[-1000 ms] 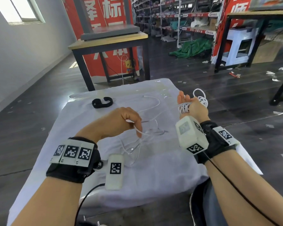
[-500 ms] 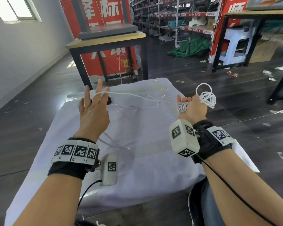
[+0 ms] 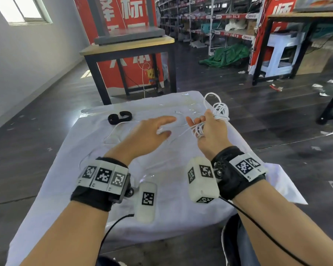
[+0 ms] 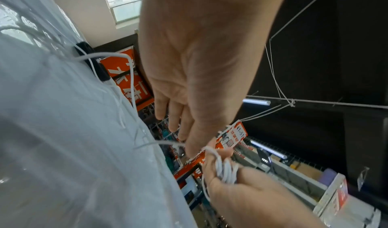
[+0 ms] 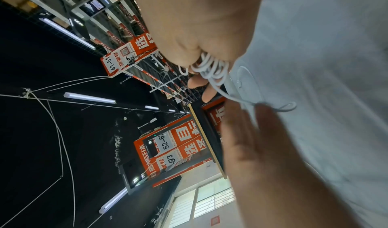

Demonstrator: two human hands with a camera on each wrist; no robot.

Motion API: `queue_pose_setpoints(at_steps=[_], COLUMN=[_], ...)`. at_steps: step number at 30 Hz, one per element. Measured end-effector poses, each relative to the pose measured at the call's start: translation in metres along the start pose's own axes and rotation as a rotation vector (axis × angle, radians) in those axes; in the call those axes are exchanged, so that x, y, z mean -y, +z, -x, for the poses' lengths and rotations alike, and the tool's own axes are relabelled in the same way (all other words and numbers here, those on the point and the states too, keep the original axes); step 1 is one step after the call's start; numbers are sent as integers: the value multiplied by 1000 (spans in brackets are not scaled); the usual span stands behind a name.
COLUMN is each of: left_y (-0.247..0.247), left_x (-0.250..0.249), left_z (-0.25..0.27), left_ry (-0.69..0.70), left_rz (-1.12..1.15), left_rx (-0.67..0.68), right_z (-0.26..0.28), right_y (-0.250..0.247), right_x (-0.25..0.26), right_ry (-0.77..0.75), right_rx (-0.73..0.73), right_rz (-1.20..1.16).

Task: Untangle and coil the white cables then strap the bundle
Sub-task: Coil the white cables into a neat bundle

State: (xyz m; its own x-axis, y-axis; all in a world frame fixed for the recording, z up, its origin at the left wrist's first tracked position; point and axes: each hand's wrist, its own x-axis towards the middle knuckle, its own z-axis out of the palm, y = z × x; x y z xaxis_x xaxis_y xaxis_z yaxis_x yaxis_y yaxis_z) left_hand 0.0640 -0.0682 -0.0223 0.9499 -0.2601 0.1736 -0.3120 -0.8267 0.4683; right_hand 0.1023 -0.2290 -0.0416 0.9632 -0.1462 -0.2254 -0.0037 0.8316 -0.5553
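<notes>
Daylight came from the rectangular glass window (image 3: 25, 10) at your upper left, which blew out to near white in the head view. It lit the white cloth-covered table (image 3: 88, 156) evenly, and your arms threw only faint, soft shadows there. The dark wooden floor (image 3: 277, 116) carried a dull sheen. Straight lines bowed toward the edges (the wide lens did that). In the left wrist view the table cloth nearest the lens was soft and hazy. In the right wrist view your bare left hand (image 5: 252, 142) was smeared by blur, and long white ceiling tube lights (image 5: 89, 98) glowed against an almost black ceiling.
</notes>
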Motion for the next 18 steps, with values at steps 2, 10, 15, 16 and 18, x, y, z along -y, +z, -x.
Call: queue_pose_setpoints(at_steps=[2,10,15,16,18], left_y=[15,6,-13,-16,-20], left_x=[-1,-14,-26,-25,-22], left_z=[-2,7,15,16,18], left_ry=[68,-12,-51,-53,-45], left_rz=[-79,170,362,372,373], left_rx=[151,421,502,491,433], right_z=[1,-4,2,4,9], right_y=[1,-1,0,-1,-2], right_x=[-2,3,1,1,0], right_ry=[30,4,-67,-63,-25], right_rx=[16,-72,52,120,263], right_rz=[-7,52,568,676,871])
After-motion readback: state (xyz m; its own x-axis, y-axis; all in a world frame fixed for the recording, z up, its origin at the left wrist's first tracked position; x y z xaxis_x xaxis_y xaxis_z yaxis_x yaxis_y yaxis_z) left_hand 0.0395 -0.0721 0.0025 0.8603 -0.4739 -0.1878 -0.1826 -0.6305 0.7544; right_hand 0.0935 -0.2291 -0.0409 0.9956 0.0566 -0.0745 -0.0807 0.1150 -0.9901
